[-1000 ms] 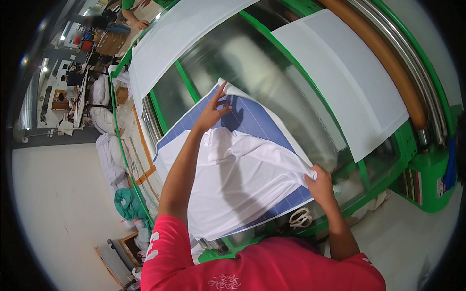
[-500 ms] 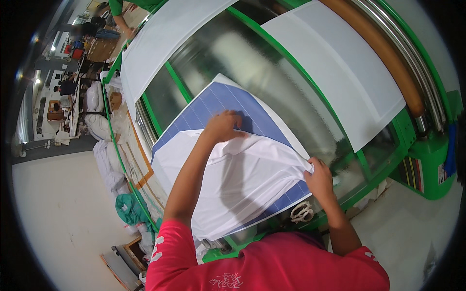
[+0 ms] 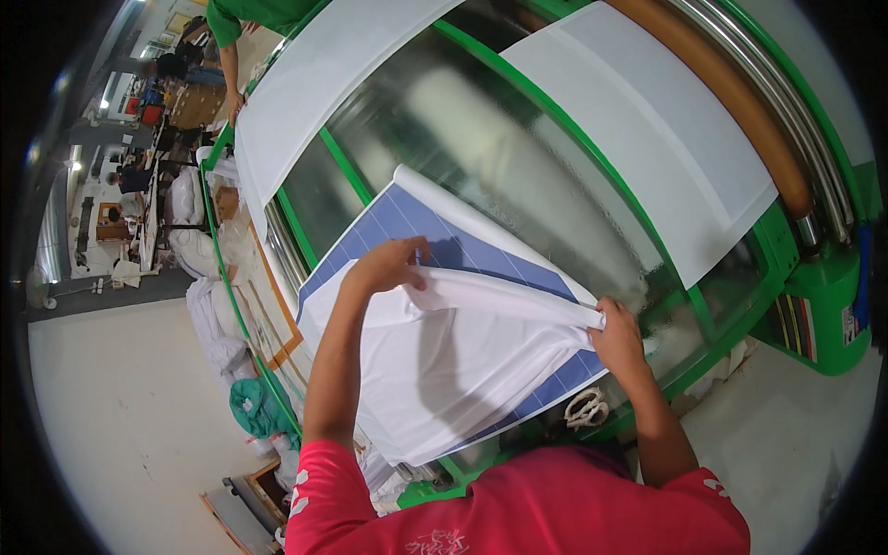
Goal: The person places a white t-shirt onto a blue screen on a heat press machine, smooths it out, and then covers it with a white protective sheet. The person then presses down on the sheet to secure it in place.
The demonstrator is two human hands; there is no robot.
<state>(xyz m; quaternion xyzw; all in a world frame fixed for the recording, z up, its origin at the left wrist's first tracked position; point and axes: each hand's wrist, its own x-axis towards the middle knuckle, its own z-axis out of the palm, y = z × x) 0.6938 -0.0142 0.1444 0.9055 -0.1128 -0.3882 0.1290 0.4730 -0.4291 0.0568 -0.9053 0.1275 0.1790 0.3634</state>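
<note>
A white fabric piece [image 3: 416, 361] lies rumpled over a blue printed sheet [image 3: 444, 242] with thin pale lines and a white border. The sheet's far edge curls upward. My left hand [image 3: 384, 266] is over the fabric's far edge, fingers bent and apart from the thumb, which touches the cloth. At the fabric's right corner, my right hand [image 3: 618, 338] is closed, pinching the bunched cloth between thumb and fingers. Both pieces rest on a green-framed machine bed [image 3: 546, 176] with a glossy, see-through surface.
White paper sheets [image 3: 647, 129] [image 3: 324, 83] lie across the machine at far right and far left. A brown roller [image 3: 712, 102] runs beside metal rods. At the far left, a co-worker's hand [image 3: 235, 104] touches the machine's edge. A pale coiled item [image 3: 586, 407] sits near my right forearm.
My left hand has shifted left and slightly nearer, and the cloth's edge there has moved with it. The blue sheet's far edge curls more. The co-worker's arm has come lower.
</note>
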